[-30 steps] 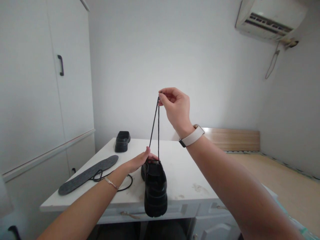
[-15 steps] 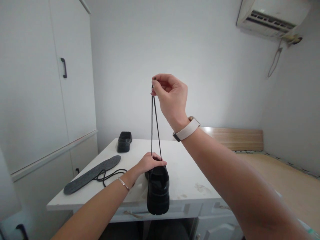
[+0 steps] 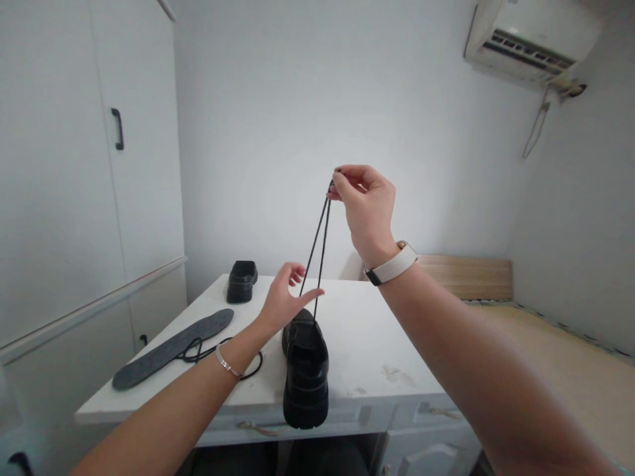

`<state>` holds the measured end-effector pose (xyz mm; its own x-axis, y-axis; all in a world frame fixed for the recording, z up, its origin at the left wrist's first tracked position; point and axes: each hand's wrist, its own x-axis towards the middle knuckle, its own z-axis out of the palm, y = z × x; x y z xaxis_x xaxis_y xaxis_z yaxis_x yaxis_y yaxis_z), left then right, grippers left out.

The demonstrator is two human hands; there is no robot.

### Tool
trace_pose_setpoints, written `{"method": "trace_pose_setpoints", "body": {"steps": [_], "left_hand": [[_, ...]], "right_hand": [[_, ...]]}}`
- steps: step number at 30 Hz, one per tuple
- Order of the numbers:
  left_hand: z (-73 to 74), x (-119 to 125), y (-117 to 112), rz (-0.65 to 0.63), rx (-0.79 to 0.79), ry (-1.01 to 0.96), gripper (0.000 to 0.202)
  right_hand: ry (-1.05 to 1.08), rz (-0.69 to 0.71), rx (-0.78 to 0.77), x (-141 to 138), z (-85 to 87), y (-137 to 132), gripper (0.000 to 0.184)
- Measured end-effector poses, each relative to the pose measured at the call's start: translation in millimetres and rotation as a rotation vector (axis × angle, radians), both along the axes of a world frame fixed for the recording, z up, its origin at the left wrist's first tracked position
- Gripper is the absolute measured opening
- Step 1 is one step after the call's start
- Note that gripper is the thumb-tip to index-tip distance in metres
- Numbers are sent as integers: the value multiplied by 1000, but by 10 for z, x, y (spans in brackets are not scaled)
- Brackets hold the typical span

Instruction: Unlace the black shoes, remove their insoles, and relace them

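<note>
A black shoe [image 3: 305, 370] stands on the white table [image 3: 362, 357], its heel over the front edge. Two strands of black lace [image 3: 320, 248] run up from the shoe to my right hand [image 3: 364, 208]. That hand pinches both lace ends high above the shoe, a pale watch band on its wrist. My left hand [image 3: 282, 301] hovers just above the shoe's opening, fingers spread, holding nothing, close beside the taut strands.
A dark grey insole [image 3: 171, 347] and a loose black lace [image 3: 213, 350] lie on the table's left part. A second black shoe [image 3: 242, 280] sits at the far left corner. A white wardrobe [image 3: 74, 165] stands left, a bed frame [image 3: 520, 311] right.
My left hand has lifted off the shoe and opened. My right hand, still pinching the lace ends, has shifted to the right and slightly down.
</note>
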<state>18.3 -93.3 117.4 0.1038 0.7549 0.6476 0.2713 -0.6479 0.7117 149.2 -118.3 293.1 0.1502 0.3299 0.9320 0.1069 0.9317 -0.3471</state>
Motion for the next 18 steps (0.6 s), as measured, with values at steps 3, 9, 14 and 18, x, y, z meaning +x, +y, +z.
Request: {"method": "trace_pose_setpoints", "body": {"steps": [3, 9, 14, 18], "left_hand": [[492, 48, -254, 89, 419, -60, 24], [1157, 167, -412, 49, 528, -73, 13], [1295, 103, -390, -49, 466, -82, 13], [1215, -173, -180, -295, 192, -363, 7]], "right_hand": [[-10, 1, -17, 54, -44, 12, 1], [-107, 32, 15, -24, -114, -140, 10], [-128, 43, -9, 72, -128, -149, 12], [38, 172, -184, 428, -209, 28, 11]]}}
